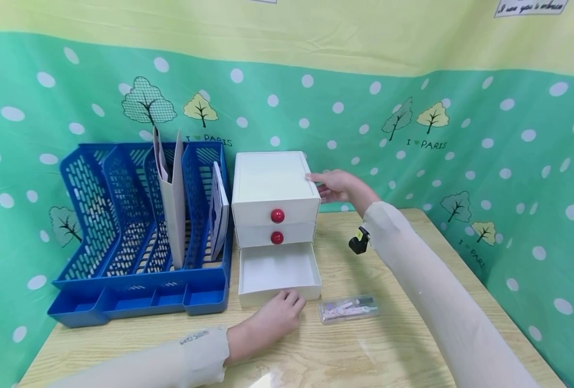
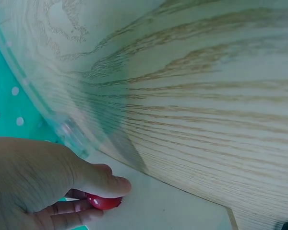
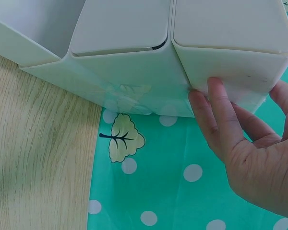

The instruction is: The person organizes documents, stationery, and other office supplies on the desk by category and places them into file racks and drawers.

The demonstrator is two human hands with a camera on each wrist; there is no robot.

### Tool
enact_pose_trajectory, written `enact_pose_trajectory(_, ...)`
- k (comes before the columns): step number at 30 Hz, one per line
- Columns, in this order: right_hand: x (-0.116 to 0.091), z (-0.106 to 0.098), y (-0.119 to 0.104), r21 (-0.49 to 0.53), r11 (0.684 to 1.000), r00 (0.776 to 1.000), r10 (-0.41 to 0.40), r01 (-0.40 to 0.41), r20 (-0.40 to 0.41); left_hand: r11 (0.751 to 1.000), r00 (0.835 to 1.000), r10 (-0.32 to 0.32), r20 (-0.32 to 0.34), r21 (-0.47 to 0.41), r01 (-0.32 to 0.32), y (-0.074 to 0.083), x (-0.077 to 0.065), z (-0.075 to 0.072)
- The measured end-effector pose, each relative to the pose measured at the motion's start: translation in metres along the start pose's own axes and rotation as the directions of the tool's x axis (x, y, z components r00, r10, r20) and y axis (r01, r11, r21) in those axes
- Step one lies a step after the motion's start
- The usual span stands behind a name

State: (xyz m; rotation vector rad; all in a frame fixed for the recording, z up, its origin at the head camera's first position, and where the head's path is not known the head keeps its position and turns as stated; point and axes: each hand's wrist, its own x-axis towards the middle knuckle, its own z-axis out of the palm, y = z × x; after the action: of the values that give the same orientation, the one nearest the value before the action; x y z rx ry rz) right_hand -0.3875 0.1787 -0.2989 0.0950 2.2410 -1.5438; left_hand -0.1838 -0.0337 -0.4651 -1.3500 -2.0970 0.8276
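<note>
A white desktop drawer unit [image 1: 273, 177] stands against the cloth backdrop, its bottom drawer [image 1: 278, 269] pulled out and empty inside. My left hand [image 1: 278, 317] is at that drawer's front; in the left wrist view its thumb and fingers pinch a round red knob [image 2: 103, 202]. The upper two drawers, each with a red knob [image 1: 277, 215], are pushed in. High on the unit's right side rests my right hand [image 1: 336, 186]. Its fingers [image 3: 223, 108] press nearly straight against the side wall, and the thumb lies at the top edge.
Left of the unit stands a blue file rack [image 1: 141, 291] with folders [image 1: 173, 215] and thin booklets [image 1: 218, 213] upright in it. A clear pencil case [image 1: 349, 309] with small items lies on the wooden table [image 1: 389, 345], just right of the drawer. Polka-dot cloth [image 1: 510, 178] borders the table.
</note>
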Motion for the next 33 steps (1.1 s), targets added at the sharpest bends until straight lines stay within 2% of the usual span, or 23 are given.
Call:
enact_pose_trajectory(10, 0.000, -0.002, 0.000, -0.011, 1.000, 1.000, -0.005, 0.005, -0.005, 1.000, 1.000, -0.004, 0.007, -0.014, 0.004, 0.001, -0.001, -0.001)
enact_pose_trajectory(18, 0.002, -0.001, 0.002, -0.002, 1.000, 1.000, -0.003, 0.003, 0.003, 1.000, 1.000, -0.012, 0.029, 0.008, 0.011, 0.004, -0.002, -0.004)
enact_pose_trajectory(22, 0.001, -0.001, 0.002, -0.005, 1.000, 1.000, -0.004, 0.004, 0.001, 1.000, 0.999, -0.021, 0.047, 0.016, 0.020, 0.004, 0.001, -0.006)
enact_pose_trajectory(27, -0.001, -0.001, 0.000, -0.006, 1.000, 1.000, -0.005, 0.005, -0.003, 0.999, 0.998, -0.050, 0.032, 0.014, 0.050, 0.003, 0.007, -0.011)
enact_pose_trajectory(33, 0.000, 0.000, 0.001, -0.005, 1.000, 1.000, -0.010, 0.010, 0.001, 0.998, 0.999, -0.047, 0.002, -0.039, 0.047, -0.001, 0.022, -0.028)
